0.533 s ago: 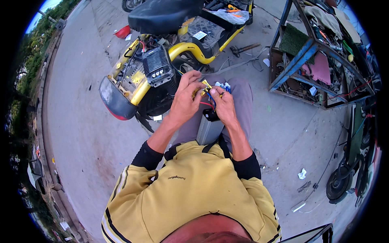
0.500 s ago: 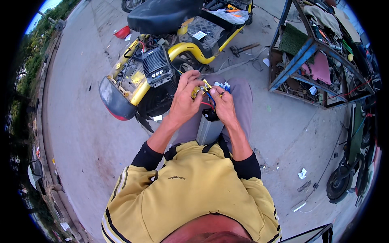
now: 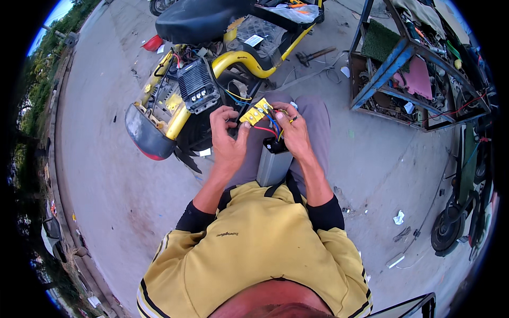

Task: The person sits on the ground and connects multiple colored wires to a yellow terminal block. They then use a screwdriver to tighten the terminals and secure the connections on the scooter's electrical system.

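A yellow terminal block (image 3: 256, 112) with metal screws is held up over my lap, tilted, its face toward me. Closed at its right end is my right hand (image 3: 295, 130), with blue, yellow and dark wires running by its thumb. My left hand (image 3: 229, 138) is at the other end, fingers apart and bent, the thumb tip touching the block's lower left corner. From the block's underside, red, blue and yellow wires (image 3: 275, 126) drop into the black end of a grey finned metal box (image 3: 273, 163), which stands between my thighs.
Ahead on the left lies a yellow-and-black scooter (image 3: 233, 62) with a black finned controller (image 3: 199, 85) on it. A hammer (image 3: 315, 55) lies on the concrete beyond my knees. At the right stand a blue metal rack (image 3: 384, 74) of tools and scraps and a scooter (image 3: 450, 228).
My left fingers have come off the terminal block's face and moved left, leaving it in plain view. The block now faces me more squarely. The head view has shifted slightly.
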`<action>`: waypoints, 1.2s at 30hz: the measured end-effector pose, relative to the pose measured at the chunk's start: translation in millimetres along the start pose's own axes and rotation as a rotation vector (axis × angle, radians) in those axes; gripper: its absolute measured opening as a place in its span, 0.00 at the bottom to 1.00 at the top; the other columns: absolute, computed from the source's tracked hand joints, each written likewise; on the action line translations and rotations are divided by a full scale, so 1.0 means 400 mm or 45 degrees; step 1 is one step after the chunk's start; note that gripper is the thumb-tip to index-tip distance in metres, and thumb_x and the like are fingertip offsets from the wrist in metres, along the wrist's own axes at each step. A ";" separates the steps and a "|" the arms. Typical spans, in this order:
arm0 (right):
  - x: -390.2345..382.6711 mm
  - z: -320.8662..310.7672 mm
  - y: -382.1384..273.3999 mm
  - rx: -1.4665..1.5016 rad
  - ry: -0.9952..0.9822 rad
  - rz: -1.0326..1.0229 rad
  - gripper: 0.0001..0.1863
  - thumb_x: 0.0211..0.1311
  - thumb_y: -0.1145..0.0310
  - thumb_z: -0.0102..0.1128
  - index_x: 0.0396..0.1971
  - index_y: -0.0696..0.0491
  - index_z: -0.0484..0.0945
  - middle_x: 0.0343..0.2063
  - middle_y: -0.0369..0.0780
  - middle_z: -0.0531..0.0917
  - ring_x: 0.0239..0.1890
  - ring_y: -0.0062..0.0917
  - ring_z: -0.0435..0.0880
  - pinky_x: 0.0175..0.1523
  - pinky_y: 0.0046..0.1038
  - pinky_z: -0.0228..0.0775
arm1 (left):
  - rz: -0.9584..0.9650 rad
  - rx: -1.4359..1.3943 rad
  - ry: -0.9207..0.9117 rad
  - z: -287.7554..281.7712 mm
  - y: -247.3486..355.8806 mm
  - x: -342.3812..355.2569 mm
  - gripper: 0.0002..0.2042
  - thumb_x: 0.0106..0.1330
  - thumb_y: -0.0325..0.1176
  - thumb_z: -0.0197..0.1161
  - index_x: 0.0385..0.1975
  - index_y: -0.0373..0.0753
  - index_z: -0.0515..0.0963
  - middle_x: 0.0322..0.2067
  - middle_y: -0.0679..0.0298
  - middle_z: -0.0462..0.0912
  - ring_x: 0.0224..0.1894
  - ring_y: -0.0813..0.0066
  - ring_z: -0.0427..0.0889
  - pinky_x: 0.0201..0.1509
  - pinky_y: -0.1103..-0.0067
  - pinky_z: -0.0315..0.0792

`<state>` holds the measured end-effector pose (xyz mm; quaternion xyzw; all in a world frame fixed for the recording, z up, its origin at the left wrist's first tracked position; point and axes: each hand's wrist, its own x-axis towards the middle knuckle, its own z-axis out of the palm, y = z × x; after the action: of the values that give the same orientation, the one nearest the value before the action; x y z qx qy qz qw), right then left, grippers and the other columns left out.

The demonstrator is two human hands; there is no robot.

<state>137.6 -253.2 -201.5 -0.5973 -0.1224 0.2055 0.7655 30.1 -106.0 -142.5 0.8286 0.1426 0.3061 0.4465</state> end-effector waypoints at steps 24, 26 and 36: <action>-0.064 0.027 -0.035 -0.755 0.384 -0.296 0.07 0.62 0.68 0.72 0.36 0.54 0.86 0.32 0.39 0.78 0.37 0.32 0.82 0.43 0.33 0.73 | -0.893 -1.089 -0.310 0.067 -0.072 0.029 0.16 0.74 0.29 0.61 0.57 0.29 0.72 0.48 0.54 0.85 0.47 0.69 0.88 0.51 0.71 0.84; -0.057 0.032 -0.038 -0.747 0.380 -0.286 0.07 0.62 0.69 0.72 0.35 0.55 0.86 0.32 0.39 0.78 0.37 0.32 0.82 0.43 0.33 0.74 | -0.879 -1.089 -0.308 0.066 -0.068 0.030 0.17 0.74 0.29 0.61 0.58 0.28 0.72 0.48 0.54 0.85 0.47 0.69 0.88 0.52 0.71 0.84; -0.034 0.047 -0.006 -0.757 0.363 -0.441 0.07 0.59 0.69 0.74 0.34 0.56 0.86 0.32 0.40 0.78 0.36 0.35 0.82 0.41 0.36 0.74 | -0.844 -1.062 -0.303 0.065 -0.067 0.031 0.16 0.75 0.28 0.58 0.58 0.27 0.74 0.49 0.55 0.85 0.47 0.70 0.88 0.52 0.72 0.84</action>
<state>117.7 -243.5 -193.7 -0.7867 -0.1682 -0.0568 0.5913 57.1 -101.7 -170.7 0.5207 0.2111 0.0838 0.8230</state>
